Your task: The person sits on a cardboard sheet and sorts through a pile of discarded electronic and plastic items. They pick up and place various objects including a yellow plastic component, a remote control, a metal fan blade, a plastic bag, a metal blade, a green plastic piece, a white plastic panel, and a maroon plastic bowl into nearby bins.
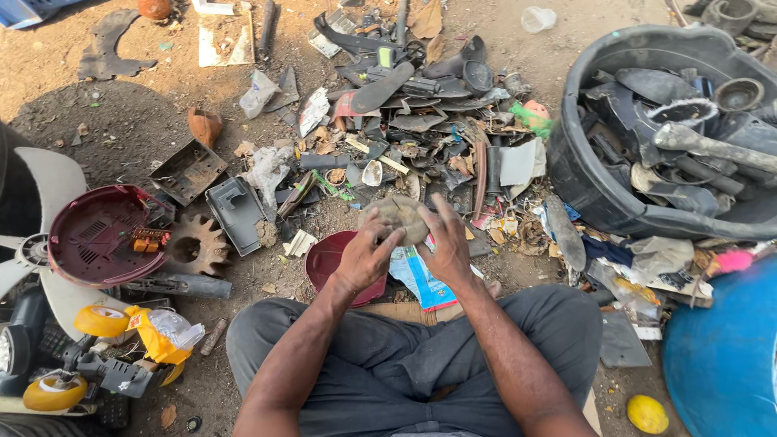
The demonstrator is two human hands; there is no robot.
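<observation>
Both forearms bare, no sleeves showing, no watch or rings I can spot, just dark grey trousers (421, 364), pretty creased.

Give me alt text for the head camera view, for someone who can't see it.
A seated person's left hand and right hand together grip a dusty round part over dirt strewn with black plastic scrap. A black tub of scrap sits right, a maroon housing left.
</observation>
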